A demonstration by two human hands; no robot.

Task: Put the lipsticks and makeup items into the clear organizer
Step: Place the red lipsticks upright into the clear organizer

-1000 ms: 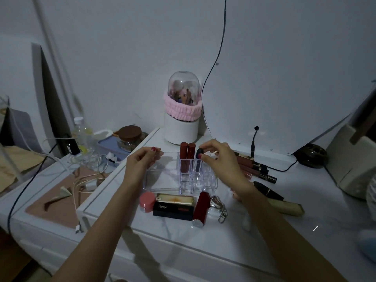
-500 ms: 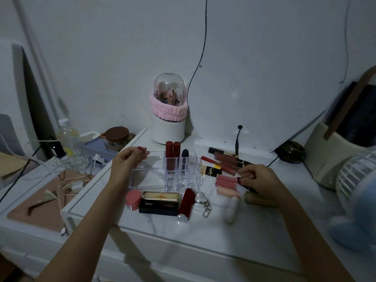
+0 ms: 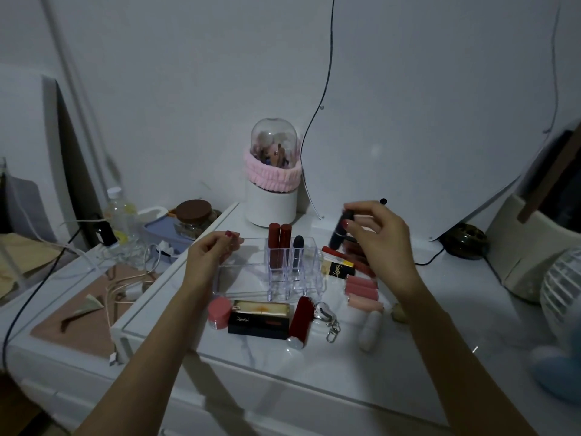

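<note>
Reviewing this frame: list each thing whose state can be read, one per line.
Organizer: upright, three lipsticks standing in back slots, tray part bare.
Left hand: grips the organizer's rim.
Right hand: holds a dark lipstick.
Dark lipstick: lifted, tilted, capped.
Red lipstick: lying on the table.
Jar: lidded.

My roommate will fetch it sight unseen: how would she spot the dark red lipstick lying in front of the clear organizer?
Find the clear organizer on the white tabletop. Before it lies the dark red lipstick, silver-based, between a black box and a keyring.
</note>
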